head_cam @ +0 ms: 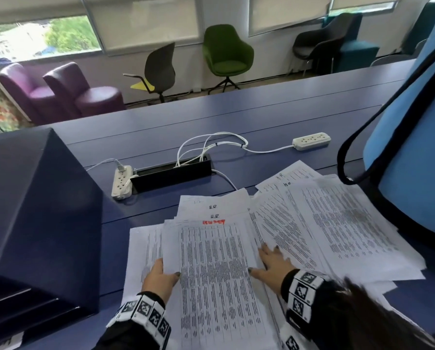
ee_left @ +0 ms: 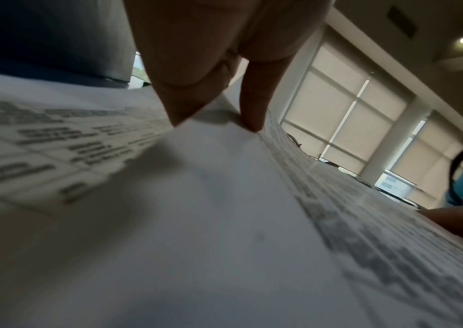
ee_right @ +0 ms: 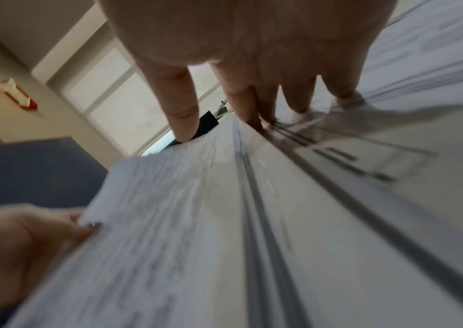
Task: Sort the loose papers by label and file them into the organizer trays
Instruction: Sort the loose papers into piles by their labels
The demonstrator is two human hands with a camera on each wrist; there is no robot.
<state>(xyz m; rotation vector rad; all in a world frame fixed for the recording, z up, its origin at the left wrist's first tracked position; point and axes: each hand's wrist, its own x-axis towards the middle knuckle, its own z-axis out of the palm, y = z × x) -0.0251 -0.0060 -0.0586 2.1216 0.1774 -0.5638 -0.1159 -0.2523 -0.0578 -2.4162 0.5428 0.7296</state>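
Note:
Loose printed sheets (head_cam: 337,223) lie fanned over the blue table (head_cam: 262,117) in front of me. The top sheet (head_cam: 214,261) of the nearer stack carries a red label (head_cam: 214,222); sheets behind it show handwritten black labels. My left hand (head_cam: 161,274) pinches that sheet's left edge, thumb on top, fingers underneath. In the right wrist view the left hand (ee_right: 14,255) grips the raised edge (ee_right: 140,199). My right hand (head_cam: 272,263) lies flat, fingers spread, pressing the papers beside the sheet. The dark navy organizer (head_cam: 34,210) stands at the left, its trays (head_cam: 14,296) facing me.
Two white power strips (head_cam: 121,181) (head_cam: 311,140) with cables and a black cable box (head_cam: 172,173) lie beyond the papers. A light blue bag with black trim (head_cam: 413,160) stands on the right, over the papers' edge. Chairs (head_cam: 226,51) stand past the table's far edge.

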